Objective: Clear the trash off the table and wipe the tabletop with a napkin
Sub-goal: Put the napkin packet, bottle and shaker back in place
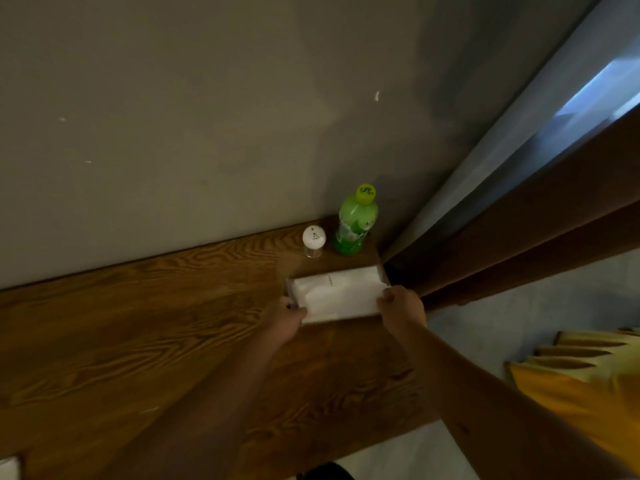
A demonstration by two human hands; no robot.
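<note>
A white pack of napkins [341,293] lies in a low holder near the right end of the wooden table [138,327]. My left hand [285,318] grips the pack's near left corner. My right hand [401,306] holds its right end, fingers curled over the edge. Both forearms reach in from the lower right.
A green bottle with a yellow cap [356,221] and a small white-lidded shaker [313,241] stand against the grey wall behind the napkins. Brown curtains [519,237] hang right of the table end. A white scrap [8,467] shows at the bottom left corner.
</note>
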